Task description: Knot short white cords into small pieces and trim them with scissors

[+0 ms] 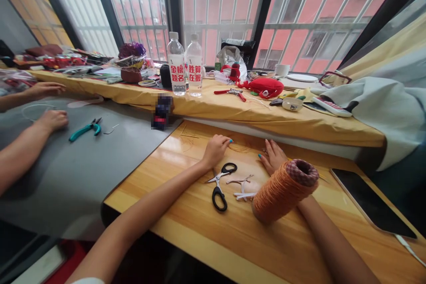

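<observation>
My left hand (216,151) is closed in a pinch low over the wooden table, with thin orange thread (238,148) at its fingertips. To the right, my right hand (273,157) lies with fingers stretched out on the tabletop, partly hidden behind a tall cone of orange yarn (282,193). Black-handled scissors (218,183) rest partly spread just below my left hand. Between scissors and cone are a small pale branched piece (242,180) and short white strips (244,195). More loose orange strands (186,142) lie left of my left hand.
A phone (371,202) with a cable lies at the right. Another person's hands (53,120) are over the grey mat at left, near teal pliers (85,131). On the cloth-covered ledge (213,113) stand two water bottles (177,64), with red-handled pliers (231,93) and craft clutter.
</observation>
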The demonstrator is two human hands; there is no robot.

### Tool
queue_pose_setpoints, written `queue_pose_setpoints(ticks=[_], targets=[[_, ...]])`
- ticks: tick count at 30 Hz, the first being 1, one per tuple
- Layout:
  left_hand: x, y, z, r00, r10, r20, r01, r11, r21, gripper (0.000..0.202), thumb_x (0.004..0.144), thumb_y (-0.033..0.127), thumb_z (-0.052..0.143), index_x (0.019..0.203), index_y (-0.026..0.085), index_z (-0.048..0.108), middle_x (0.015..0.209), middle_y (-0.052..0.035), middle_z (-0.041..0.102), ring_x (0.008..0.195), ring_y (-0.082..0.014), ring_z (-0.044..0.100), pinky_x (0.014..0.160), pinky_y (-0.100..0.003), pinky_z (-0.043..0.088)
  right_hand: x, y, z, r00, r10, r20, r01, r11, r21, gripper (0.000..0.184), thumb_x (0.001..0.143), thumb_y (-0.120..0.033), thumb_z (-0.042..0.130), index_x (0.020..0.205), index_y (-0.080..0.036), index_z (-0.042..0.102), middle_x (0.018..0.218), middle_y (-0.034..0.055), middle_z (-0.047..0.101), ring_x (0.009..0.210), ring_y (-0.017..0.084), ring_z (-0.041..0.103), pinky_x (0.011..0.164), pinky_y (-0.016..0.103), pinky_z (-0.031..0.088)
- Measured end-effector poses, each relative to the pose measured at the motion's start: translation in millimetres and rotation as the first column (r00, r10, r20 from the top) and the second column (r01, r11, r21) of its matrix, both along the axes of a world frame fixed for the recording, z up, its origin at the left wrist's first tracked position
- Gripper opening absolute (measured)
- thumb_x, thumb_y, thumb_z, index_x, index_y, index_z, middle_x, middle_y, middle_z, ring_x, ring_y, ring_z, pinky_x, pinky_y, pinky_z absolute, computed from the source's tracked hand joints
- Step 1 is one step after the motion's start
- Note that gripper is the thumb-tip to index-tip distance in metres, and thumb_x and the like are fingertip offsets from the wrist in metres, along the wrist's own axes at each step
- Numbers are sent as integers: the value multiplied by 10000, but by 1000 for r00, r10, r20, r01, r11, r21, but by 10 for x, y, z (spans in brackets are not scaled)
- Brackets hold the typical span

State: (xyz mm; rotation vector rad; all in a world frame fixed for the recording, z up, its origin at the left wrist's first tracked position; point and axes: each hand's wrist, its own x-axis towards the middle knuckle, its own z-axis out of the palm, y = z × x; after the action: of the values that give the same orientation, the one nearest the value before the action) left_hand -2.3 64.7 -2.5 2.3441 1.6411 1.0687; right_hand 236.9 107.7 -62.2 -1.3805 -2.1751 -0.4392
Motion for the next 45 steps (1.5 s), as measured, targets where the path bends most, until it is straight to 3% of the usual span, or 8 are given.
queue_pose_setpoints(ticks=[4, 8, 14, 23, 27, 30, 38, 45], targets=[[64, -470, 104, 845, -462, -269, 450, 887, -107, 400, 755, 455, 475, 1027, 169, 543, 1077, -74, 548, 1059, -205, 413, 909, -321, 312, 8, 23, -20, 1000, -4, 4, 4, 1000, -18, 556, 827, -381, 316, 1302, -98, 259, 1318, 153, 331, 1207, 254, 303, 955, 394, 308], [143, -804, 82, 730, -507, -458, 513, 850, -123, 530, 782, 467, 419, 1187, 124, 403, 1214, -164, 436, 1151, -279, 349, 941, -438, 267, 10, 6, -6, 999, 37, -12, -37, 999, -31, 578, 822, -397, 324, 1317, -118, 222, 1332, 131, 315, 1225, 248, 271, 971, 388, 292], [236, -804, -16, 701, -588, -404, 602, 791, -108, 277, 851, 200, 345, 1084, 169, 492, 1111, -83, 541, 1041, -151, 485, 872, -252, 389, 35, 5, -31, 999, 50, -12, -50, 998, -31, 584, 833, -404, 304, 1329, -118, 189, 1335, 144, 296, 1231, 249, 258, 967, 382, 300], [-113, -567, 302, 934, -312, -174, 330, 940, 86, 292, 821, 117, 364, 1068, 135, 518, 1091, -85, 563, 980, -136, 538, 840, -214, 420, 80, 118, -176, 998, 44, -36, -45, 999, -12, 606, 815, -426, 324, 1327, -124, 203, 1340, 166, 279, 1209, 292, 288, 940, 425, 318], [-519, -609, 440, 926, -309, -215, 286, 949, -134, 285, 827, 165, 368, 1042, 180, 555, 1034, -67, 597, 923, -150, 563, 799, -232, 427, 64, 60, -127, 997, 53, -56, -55, 997, -45, 602, 817, -430, 319, 1332, -149, 188, 1351, 142, 263, 1219, 287, 270, 947, 425, 307], [-772, -691, 454, 855, -462, -234, 361, 856, -371, 303, 827, 220, 390, 1094, 218, 532, 1057, -54, 591, 933, -148, 558, 796, -225, 417, 50, 3, -72, 995, 77, -59, -81, 994, -67, 590, 826, -428, 307, 1333, -152, 183, 1361, 130, 246, 1230, 273, 251, 967, 414, 283], [-1257, -169, 2, 878, -167, -448, 23, 951, -310, 522, 849, 403, 270, 1304, 149, 245, 1378, -98, 213, 1280, -208, 125, 1027, -391, 111, 13, 34, -68, 996, 38, -83, -42, 998, -54, 610, 819, -479, 247, 1286, -90, 297, 1324, 195, 289, 1196, 334, 299, 914, 467, 327], [-1601, 245, -214, 850, 281, -446, -311, 950, 6, 524, 842, 369, 289, 1304, 129, 235, 1395, -93, 161, 1288, -229, 79, 1034, -437, 56, -14, 22, -64, 994, 32, -104, -37, 998, -47, 638, 810, -510, 228, 1268, -78, 330, 1312, 218, 298, 1190, 351, 299, 909, 473, 328]])
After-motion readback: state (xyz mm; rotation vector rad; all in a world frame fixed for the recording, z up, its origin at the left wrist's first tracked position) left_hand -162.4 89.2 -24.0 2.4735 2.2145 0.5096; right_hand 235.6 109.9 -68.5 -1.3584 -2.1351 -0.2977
